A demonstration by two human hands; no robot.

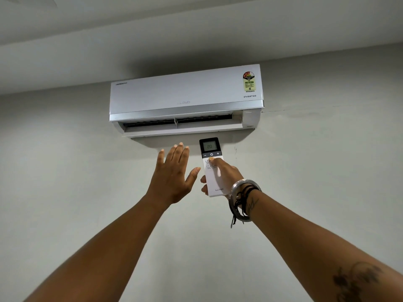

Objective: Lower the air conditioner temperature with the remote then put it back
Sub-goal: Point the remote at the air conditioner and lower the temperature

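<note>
A white split air conditioner hangs high on the wall with its lower flap open. Just below it, my right hand grips a white remote that points up at the unit. The remote's small screen shows 28, and my thumb rests on its face just under the dark button strip. My left hand is raised beside the remote, to its left, fingers spread and holding nothing. Its thumb is close to the remote's left edge but apart from it.
A plain grey wall surrounds the unit, with the ceiling just above it. A yellow energy sticker sits on the unit's upper right. Metal and black bracelets circle my right wrist.
</note>
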